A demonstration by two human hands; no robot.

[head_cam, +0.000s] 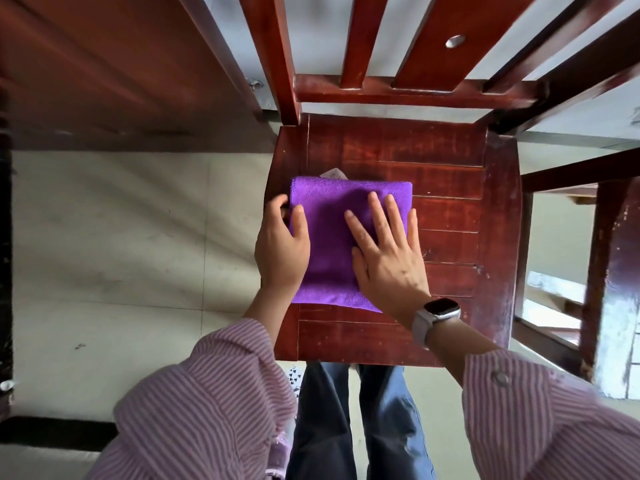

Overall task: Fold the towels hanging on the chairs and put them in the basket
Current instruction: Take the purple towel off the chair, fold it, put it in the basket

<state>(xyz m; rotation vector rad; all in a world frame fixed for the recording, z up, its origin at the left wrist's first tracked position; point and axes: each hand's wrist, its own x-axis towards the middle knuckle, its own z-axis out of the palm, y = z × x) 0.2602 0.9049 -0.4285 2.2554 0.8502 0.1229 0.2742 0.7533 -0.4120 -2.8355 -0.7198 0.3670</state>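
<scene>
The right hand (388,261) is pressing flat-fingered on the folded purple towel (332,244) lying on the chair seat (446,209) while the left hand (282,244) is pinching its left edge, basket unseen, stowing left.

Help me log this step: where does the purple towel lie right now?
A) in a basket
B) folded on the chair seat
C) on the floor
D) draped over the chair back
B: the purple towel lies folded on the chair seat, with the right hand flat on it.
</scene>
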